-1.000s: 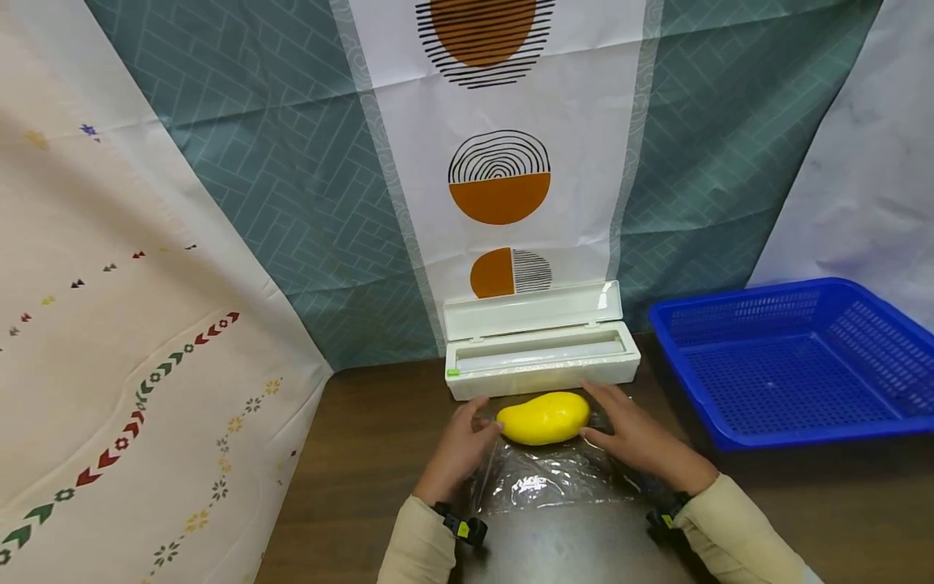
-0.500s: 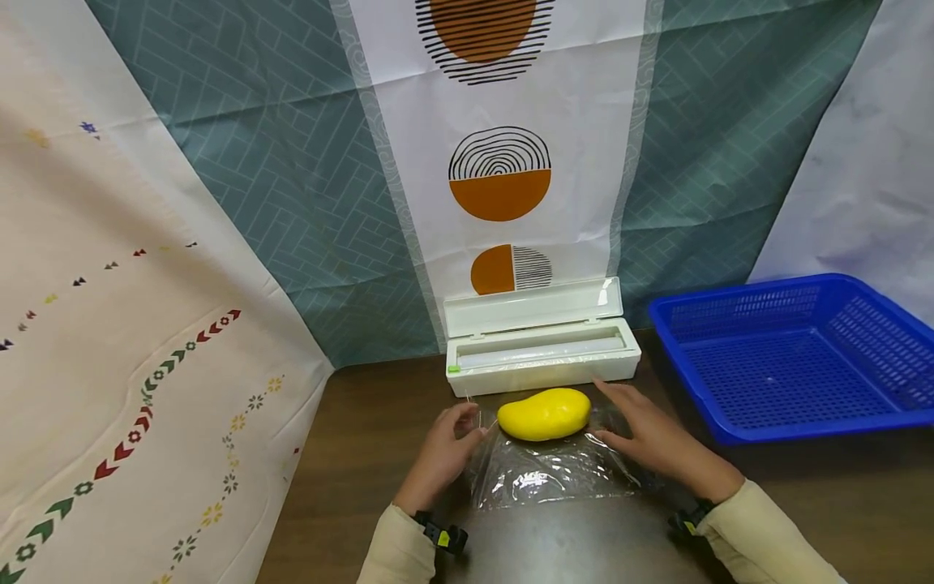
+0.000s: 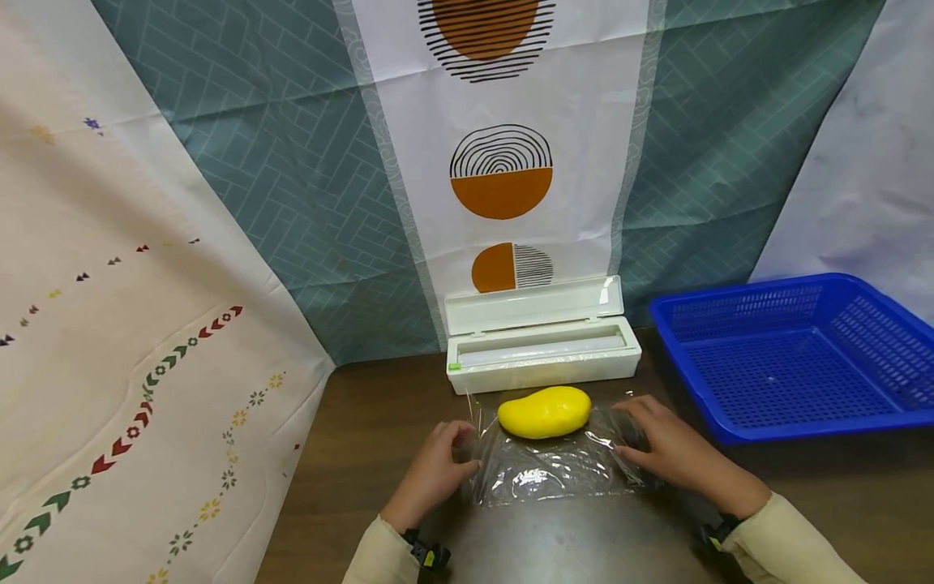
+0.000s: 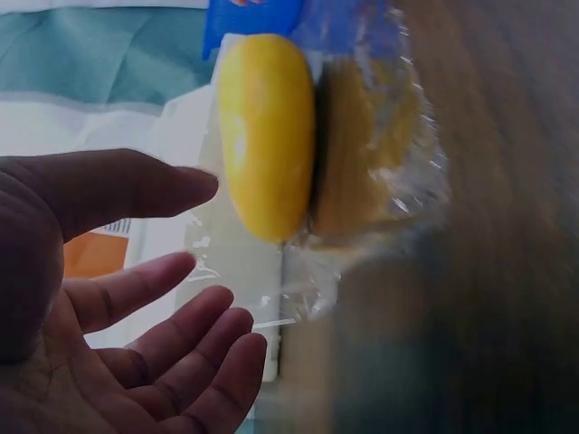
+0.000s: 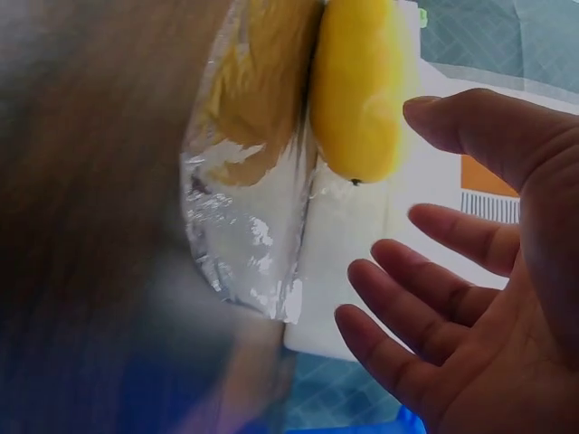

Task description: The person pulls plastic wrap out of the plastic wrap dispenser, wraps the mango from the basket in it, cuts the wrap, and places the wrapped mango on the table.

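A yellow mango (image 3: pixel 545 412) lies on a sheet of clear plastic wrap (image 3: pixel 547 474) spread on the table. Beside the wrap's left edge is my left hand (image 3: pixel 430 472), its fingers loosely bent with nothing between them. My right hand (image 3: pixel 674 448) is at the wrap's right edge, likewise holding nothing. Both wrist views show thumb and fingers spread apart near the mango (image 4: pixel 269 136). Whether any fingertip touches the wrap, I cannot tell. Just behind the mango stands a white wrap dispenser box (image 3: pixel 543 371) with its lid raised and a roll inside.
A blue perforated plastic basket (image 3: pixel 803 381) stands to the right of the dispenser. Patterned cloths (image 3: pixel 306 203) hang behind and at the left of the brown table (image 3: pixel 365 422). A smooth greyish surface (image 3: pixel 554 535) shows in front of the wrap.
Both hands have drawn away from the mango, the left hand to the left and the right hand to the right, and slightly nearer the body. The mango stays on the wrap.
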`<move>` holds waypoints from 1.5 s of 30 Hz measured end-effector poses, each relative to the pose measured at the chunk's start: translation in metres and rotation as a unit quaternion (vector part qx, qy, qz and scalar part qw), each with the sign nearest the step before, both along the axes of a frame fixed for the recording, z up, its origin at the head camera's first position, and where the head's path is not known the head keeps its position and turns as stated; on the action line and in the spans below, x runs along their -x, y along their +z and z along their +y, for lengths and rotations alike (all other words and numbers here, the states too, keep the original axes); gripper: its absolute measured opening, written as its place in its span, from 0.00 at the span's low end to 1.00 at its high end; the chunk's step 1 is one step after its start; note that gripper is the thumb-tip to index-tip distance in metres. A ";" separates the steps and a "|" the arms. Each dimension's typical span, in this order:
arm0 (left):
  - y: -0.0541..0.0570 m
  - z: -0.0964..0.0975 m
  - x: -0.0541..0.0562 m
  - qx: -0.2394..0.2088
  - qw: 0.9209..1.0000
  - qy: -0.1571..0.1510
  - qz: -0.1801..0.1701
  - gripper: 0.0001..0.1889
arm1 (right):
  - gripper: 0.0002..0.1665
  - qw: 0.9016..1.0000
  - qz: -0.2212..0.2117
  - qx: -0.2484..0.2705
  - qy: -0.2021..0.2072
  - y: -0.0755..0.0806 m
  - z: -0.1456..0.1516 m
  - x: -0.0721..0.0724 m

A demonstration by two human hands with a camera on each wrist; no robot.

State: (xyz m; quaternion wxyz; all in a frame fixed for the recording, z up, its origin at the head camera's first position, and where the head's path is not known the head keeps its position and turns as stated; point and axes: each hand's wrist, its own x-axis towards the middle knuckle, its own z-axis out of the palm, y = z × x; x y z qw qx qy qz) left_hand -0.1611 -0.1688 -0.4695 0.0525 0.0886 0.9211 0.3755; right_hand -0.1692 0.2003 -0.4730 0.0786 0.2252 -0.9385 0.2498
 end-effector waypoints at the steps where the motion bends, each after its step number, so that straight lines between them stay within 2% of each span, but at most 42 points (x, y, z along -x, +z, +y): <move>1: -0.001 -0.001 -0.001 0.012 1.000 -0.007 0.002 0.21 | 0.33 1.000 -0.002 -0.006 -0.002 -0.001 0.001 -0.001; 5: -0.004 -0.005 -0.009 0.039 0.998 -0.043 0.007 0.16 | 0.28 0.999 -0.013 -0.030 0.004 -0.005 0.005 -0.004; 9: -0.008 -0.007 -0.016 0.035 0.996 -0.080 -0.003 0.13 | 0.20 0.999 -0.007 -0.043 0.022 -0.011 0.009 -0.008; 15: -0.015 -0.009 -0.022 0.052 0.993 -0.104 -0.019 0.14 | 0.17 0.997 0.008 -0.041 0.060 -0.018 0.016 -0.012; 23: -0.021 -0.009 -0.028 0.066 0.992 -0.103 -0.011 0.14 | 0.22 0.995 -0.001 -0.045 0.086 -0.022 0.024 -0.018; 34: -0.025 -0.007 -0.032 0.077 0.991 -0.106 0.029 0.12 | 0.20 0.994 0.023 -0.053 0.096 -0.030 0.031 -0.017; 45: -0.027 -0.005 -0.035 0.106 0.989 -0.091 0.054 0.08 | 0.23 0.991 0.082 -0.035 0.104 -0.037 0.032 -0.013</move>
